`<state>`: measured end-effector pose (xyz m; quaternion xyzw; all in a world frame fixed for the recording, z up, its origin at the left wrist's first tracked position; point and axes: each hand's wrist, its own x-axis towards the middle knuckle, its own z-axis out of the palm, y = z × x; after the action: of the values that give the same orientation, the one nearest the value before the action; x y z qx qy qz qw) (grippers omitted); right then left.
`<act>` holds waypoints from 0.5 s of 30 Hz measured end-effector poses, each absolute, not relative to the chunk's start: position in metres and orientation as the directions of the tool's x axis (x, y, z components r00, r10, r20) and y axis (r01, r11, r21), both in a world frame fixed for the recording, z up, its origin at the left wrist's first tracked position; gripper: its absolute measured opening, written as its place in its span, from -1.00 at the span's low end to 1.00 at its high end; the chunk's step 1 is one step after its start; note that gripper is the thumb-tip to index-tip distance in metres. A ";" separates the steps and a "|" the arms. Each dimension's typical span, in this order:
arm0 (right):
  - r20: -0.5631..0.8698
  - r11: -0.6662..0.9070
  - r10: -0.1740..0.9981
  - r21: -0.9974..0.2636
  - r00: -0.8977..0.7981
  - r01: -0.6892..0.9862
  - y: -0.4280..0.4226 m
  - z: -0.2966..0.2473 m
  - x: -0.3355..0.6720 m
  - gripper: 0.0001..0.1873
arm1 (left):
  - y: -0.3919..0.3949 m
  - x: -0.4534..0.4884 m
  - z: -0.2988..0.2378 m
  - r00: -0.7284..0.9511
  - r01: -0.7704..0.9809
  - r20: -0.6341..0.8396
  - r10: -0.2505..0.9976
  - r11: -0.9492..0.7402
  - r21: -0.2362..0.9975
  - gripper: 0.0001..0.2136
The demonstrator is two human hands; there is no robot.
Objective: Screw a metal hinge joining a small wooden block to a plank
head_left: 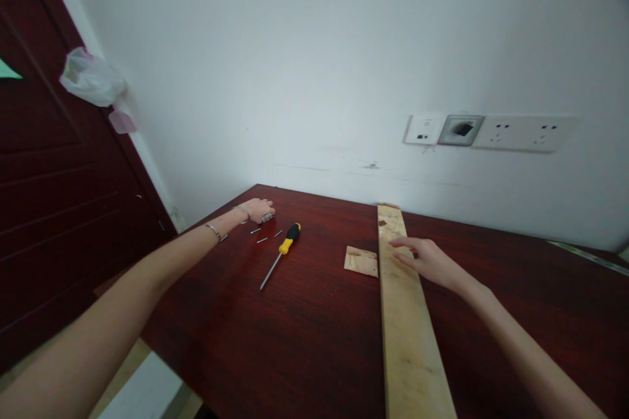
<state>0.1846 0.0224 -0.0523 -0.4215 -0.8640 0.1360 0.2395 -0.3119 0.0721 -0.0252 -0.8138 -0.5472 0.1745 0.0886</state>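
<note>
A: Start at the left hand (258,209). What's its grip doing?

B: It's stretched far out to the back left corner of the counter (314,334), fingers curled down over a small metal piece (266,217). It looks closed on it, though the piece is too small to name for sure. Screws (262,236) lie scattered just beside it, and the screwdriver (282,254), yellow and black handle, rests near them with its shaft pointing toward the person.

A: And the right hand (426,260)?

B: Flat and open, holding nothing. The fingers lie across the long plank (405,314), pressing it down. The plank runs from the wall to the near edge of the counter. A small wooden block (361,261) sits touching its left side.

A: So how would you do this well?

B: I'd say pinch the metal piece cleanly at the fingertips and avoid sweeping the loose screws off the counter's edge, which is close. Keep the right palm's weight steady so the plank and block stay butted together. The reach is long, so lean in rather than strain.
</note>
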 end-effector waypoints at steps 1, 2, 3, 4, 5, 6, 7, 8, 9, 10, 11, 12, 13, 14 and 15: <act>0.296 0.603 0.797 -0.439 -0.526 0.666 0.023 -0.053 0.185 -0.64 | 0.072 -0.310 -0.024 0.350 0.852 -0.187 0.918 -0.394 -0.345 -0.74; 0.291 0.597 0.801 -0.442 -0.523 0.669 0.023 -0.053 0.186 -0.63 | 0.071 -0.308 -0.023 0.360 0.841 -0.190 0.914 -0.406 -0.359 -0.75; 0.287 0.593 0.804 -0.444 -0.520 0.672 0.024 -0.054 0.186 -0.63 | 0.070 -0.306 -0.022 0.369 0.828 -0.197 0.909 -0.417 -0.374 -0.75; 0.284 0.590 0.806 -0.447 -0.519 0.672 0.025 -0.055 0.186 -0.63 | 0.069 -0.305 -0.021 0.374 0.819 -0.203 0.905 -0.425 -0.386 -0.74; 0.283 0.588 0.808 -0.449 -0.517 0.673 0.025 -0.056 0.187 -0.63 | 0.069 -0.303 -0.020 0.373 0.815 -0.207 0.904 -0.427 -0.392 -0.73; 0.284 0.586 0.809 -0.450 -0.514 0.674 0.025 -0.056 0.187 -0.63 | 0.068 -0.303 -0.020 0.369 0.815 -0.212 0.905 -0.425 -0.395 -0.72; 0.286 0.585 0.810 -0.448 -0.512 0.676 0.025 -0.056 0.188 -0.64 | 0.069 -0.302 -0.020 0.365 0.815 -0.217 0.905 -0.424 -0.396 -0.71; 0.287 0.584 0.811 -0.445 -0.510 0.679 0.025 -0.056 0.188 -0.64 | 0.069 -0.303 -0.020 0.364 0.815 -0.219 0.905 -0.423 -0.396 -0.70; 0.286 0.584 0.811 -0.439 -0.510 0.683 0.025 -0.056 0.188 -0.64 | 0.071 -0.304 -0.020 0.365 0.816 -0.220 0.905 -0.424 -0.392 -0.69; 0.283 0.584 0.811 -0.433 -0.512 0.687 0.025 -0.056 0.188 -0.64 | 0.072 -0.305 -0.020 0.365 0.819 -0.222 0.904 -0.425 -0.386 -0.68; 0.278 0.585 0.811 -0.425 -0.515 0.691 0.026 -0.055 0.188 -0.63 | 0.075 -0.306 -0.020 0.363 0.823 -0.227 0.904 -0.425 -0.377 -0.67; 0.275 0.585 0.810 -0.419 -0.517 0.694 0.026 -0.054 0.188 -0.63 | 0.077 -0.307 -0.021 0.359 0.829 -0.232 0.904 -0.423 -0.365 -0.65; 0.272 0.586 0.810 -0.415 -0.520 0.696 0.026 -0.054 0.189 -0.62 | 0.080 -0.308 -0.020 0.356 0.836 -0.235 0.905 -0.420 -0.352 -0.64; 0.269 0.588 0.809 -0.415 -0.523 0.695 0.027 -0.053 0.189 -0.62 | 0.082 -0.308 -0.019 0.356 0.841 -0.236 0.904 -0.421 -0.341 -0.63; 0.267 0.589 0.807 -0.417 -0.526 0.692 0.027 -0.053 0.189 -0.62 | 0.084 -0.307 -0.017 0.364 0.842 -0.230 0.903 -0.425 -0.333 -0.62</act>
<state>0.1890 0.0273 -0.0530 -0.4340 -0.8637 0.1308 0.2204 -0.3072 0.0840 -0.0172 -0.8221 -0.5305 0.1909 0.0794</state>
